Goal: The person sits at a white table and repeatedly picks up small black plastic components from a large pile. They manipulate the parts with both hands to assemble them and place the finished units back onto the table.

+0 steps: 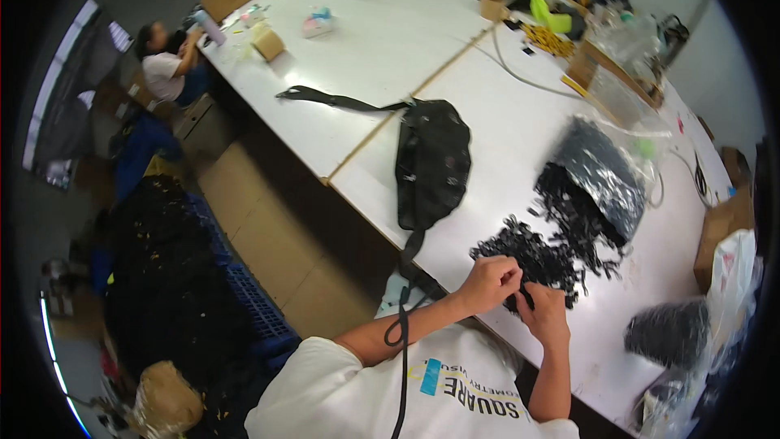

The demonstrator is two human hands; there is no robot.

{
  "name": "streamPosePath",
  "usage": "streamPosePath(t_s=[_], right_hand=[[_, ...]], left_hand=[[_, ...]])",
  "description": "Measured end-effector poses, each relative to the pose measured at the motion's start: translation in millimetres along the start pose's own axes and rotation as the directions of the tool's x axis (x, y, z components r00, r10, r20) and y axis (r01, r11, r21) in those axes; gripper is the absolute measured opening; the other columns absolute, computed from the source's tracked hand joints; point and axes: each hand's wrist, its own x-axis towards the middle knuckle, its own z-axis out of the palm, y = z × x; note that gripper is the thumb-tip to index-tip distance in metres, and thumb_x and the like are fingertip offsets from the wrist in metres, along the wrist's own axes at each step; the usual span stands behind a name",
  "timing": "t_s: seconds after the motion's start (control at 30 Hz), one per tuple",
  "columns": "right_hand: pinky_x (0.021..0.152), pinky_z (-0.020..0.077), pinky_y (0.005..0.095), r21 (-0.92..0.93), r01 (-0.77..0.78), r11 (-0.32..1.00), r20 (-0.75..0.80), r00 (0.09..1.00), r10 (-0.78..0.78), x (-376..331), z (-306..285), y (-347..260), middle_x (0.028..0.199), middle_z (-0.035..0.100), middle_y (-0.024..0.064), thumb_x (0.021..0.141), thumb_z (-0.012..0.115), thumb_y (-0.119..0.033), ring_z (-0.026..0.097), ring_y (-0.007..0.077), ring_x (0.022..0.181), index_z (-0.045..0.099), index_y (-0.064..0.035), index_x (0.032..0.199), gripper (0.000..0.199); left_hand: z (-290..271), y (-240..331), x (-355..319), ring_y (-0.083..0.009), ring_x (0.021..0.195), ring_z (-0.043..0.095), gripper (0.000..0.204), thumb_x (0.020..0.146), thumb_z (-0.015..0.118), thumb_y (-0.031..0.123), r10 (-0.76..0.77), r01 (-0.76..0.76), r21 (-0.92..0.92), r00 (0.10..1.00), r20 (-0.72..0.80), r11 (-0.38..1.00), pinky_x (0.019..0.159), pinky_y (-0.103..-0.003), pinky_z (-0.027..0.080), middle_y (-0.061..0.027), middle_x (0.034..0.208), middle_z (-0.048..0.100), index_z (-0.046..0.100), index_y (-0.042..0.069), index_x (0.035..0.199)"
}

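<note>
Over a heap of small black plastic pieces (528,256) at the table's near edge, my two hands work close together. My left hand (490,283) is closed, fingers curled in a pinch; whatever it holds is too small to make out. Just to its right, my right hand (544,310) has its thumb and fingers drawn together at the heap's near edge, and its hold is hidden too. A black waist bag (433,162) lies to the left of the heap. One strap (345,101) stretches away across the table, while another runs toward my left forearm.
Behind the heap, a clear plastic bag (605,167) spills more black pieces. A wrapped black bundle (666,333) sits at the right. Open cardboard box (597,73) and yellow pieces (548,41) are farther back. Left of the table stands a blue crate (256,309); a person (169,69) sits beyond.
</note>
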Motion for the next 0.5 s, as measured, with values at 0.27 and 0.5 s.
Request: streamPosePath(t_s=[0.27,0.5], right_hand=[[0.047,0.04,0.0408,0.245,-0.051,0.968,-0.12,0.989,0.082,4,-1,14,0.063,0.057,0.0143,0.083,0.067,-0.015,0.054,0.0338,0.052,0.06,-0.0036,0.085,0.014],[0.044,0.0402,0.0285,0.337,-0.16,0.928,-0.143,0.965,0.219,-5,0,6,0.064,0.063,0.0101,0.082,0.068,-0.011,0.055,0.0216,0.045,0.065,-0.0022,0.087,0.01]], left_hand=[[9,0,10,-0.0046,0.068,0.053,0.013,0.09,0.061,0.009,-0.333,0.417,-0.498,0.909,0.252,0.76,0.061,-0.019,0.043,-0.0006,0.08,0.063,0.069,0.002,0.098],[0,-2,21,-0.0052,0.067,0.053,0.013,0.089,0.062,0.007,-0.269,0.454,-0.571,0.885,0.381,0.684,0.061,-0.019,0.044,-0.0031,0.08,0.062,0.063,-0.002,0.098]])
